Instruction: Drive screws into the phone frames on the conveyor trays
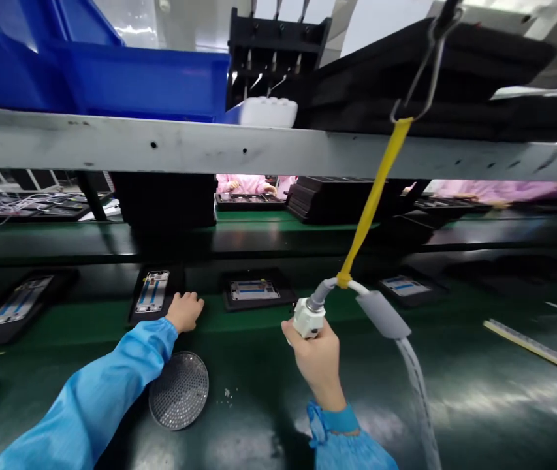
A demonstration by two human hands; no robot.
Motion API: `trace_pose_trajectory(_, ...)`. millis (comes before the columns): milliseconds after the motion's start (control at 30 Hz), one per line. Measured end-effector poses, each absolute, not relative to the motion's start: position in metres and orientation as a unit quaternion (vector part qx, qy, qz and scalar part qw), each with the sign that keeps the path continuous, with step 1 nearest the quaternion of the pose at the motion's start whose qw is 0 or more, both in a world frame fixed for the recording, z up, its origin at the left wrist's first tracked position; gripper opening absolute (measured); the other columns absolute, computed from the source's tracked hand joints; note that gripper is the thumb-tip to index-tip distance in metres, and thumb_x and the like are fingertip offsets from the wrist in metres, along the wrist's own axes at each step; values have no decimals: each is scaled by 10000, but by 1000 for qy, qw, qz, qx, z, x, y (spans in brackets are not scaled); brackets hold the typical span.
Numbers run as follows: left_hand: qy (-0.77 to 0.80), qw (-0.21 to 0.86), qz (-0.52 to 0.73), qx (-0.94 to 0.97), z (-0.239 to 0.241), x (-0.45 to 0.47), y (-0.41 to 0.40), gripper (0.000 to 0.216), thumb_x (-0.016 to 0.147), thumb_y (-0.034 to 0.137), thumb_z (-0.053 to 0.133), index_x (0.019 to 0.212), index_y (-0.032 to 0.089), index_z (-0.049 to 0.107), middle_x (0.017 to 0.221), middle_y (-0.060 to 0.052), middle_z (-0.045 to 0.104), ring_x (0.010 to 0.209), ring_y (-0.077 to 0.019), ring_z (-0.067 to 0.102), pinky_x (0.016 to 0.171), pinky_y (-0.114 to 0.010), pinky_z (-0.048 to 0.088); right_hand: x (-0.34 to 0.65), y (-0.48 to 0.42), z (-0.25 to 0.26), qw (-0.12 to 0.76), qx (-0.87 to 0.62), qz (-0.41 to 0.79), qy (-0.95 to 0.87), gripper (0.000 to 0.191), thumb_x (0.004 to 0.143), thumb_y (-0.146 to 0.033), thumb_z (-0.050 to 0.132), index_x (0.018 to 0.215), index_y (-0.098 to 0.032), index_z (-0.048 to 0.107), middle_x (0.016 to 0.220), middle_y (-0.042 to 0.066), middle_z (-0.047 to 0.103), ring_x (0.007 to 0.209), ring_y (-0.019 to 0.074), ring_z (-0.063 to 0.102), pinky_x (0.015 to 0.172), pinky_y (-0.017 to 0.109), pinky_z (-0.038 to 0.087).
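Note:
My right hand (318, 358) is closed around a white power screwdriver (309, 317), held upright over the green mat. A grey cable (381, 313) leaves its top and hangs from a yellow strap (373, 199) on a hook. My left hand (185, 311) reaches forward with fingers curled onto the near edge of a black tray (137, 307) that carries a device frame (151, 291). Whether it grips the tray I cannot tell. A round perforated metal dish (179, 390) lies on the mat below my left forearm.
More black trays with device frames (253, 290) (404, 286) (18, 301) sit along the belt. A grey shelf beam (268, 151) crosses overhead, carrying blue bins (131, 78) and black trays (429, 72). People in pink sleeves (246, 184) work across the line. A ruler (537, 349) lies at right.

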State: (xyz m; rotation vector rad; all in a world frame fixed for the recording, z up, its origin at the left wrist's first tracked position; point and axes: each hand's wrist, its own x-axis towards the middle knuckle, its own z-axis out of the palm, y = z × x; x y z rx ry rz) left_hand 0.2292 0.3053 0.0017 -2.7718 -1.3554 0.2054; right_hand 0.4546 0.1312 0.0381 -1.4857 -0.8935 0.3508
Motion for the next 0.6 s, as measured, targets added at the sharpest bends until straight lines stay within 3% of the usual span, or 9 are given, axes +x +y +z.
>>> trace_pose_trajectory(400,-410,-3,-2,-912,-2,290,293,353,957,363,609,1247,166,571,1270,-99,583,1087,-233,613,913,-445,549,461,136,47,622,-650,104,-423,281,666,-346,683,862,-151,636,706,7,617,641,164,525,644,314,441)
trace_pose_trajectory(500,-382,8,-42,-923,0,284,292,308,947,343,628,1187,152,596,1208,-88,609,1020,-211,634,871,-413,563,464,136,53,606,-661,68,-438,226,731,-321,703,859,-151,630,735,0,617,665,147,548,658,300,475)
trace_pose_trajectory(600,-357,22,-101,-928,0,261,288,210,955,292,607,1097,137,612,1139,-74,618,924,-180,643,828,-376,566,471,133,58,584,-677,54,-445,251,885,-386,646,947,-143,628,867,16,633,758,136,598,720,304,531)
